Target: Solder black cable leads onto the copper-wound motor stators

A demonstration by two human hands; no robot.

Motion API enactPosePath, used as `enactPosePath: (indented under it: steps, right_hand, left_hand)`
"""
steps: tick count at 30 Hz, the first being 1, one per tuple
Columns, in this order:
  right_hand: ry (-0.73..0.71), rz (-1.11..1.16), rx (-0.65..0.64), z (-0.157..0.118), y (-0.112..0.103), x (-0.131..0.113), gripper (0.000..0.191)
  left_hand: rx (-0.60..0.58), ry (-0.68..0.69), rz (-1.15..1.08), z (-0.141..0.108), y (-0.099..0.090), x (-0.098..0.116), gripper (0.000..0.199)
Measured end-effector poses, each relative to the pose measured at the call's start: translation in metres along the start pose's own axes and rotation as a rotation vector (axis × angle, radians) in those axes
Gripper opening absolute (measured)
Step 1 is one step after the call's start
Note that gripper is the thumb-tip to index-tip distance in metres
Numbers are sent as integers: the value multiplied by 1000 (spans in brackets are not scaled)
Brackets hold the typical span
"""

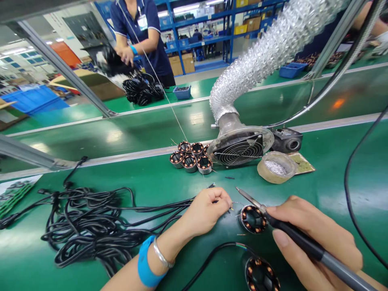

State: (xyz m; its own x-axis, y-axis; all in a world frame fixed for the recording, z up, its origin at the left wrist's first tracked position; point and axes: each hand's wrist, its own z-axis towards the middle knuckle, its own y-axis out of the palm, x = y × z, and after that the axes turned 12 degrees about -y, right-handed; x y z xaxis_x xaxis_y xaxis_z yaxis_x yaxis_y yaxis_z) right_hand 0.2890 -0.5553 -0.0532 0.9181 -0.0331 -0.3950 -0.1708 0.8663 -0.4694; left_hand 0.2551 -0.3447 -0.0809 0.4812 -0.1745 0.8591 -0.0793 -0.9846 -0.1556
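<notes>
My right hand grips a soldering iron, its tip slanting up and left above a motor stator with copper windings. Left of that stator, my left hand is closed in a pinch on the end of a black cable; fine bare and coloured wire ends poke out past the fingertips. The rest of that grip is hidden by the fingers. More black cables run under and beside the left wrist. Nearer to me lies a second stator, with a black cable attached.
Several stators stand grouped behind my hands. Beside them are a fume extractor fan and a round dish of solder bits. A tangle of cables covers the left. A thin strand hangs diagonally. Across the bench, a person handles cables.
</notes>
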Motion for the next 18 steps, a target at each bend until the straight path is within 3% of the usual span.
enactPosePath:
  steps: [6, 13, 18]
  right_hand:
    - [22, -56, 9, -14, 13, 15, 42]
    - [-92, 104, -114, -9, 37, 25, 29]
    - [-79, 80, -97, -9, 34, 24, 26]
  left_hand:
    - [-66, -12, -5, -5, 0, 4, 26]
    - [-265, 2, 28, -13, -6, -1, 40]
    - [-153, 91, 233, -19, -7, 4, 25]
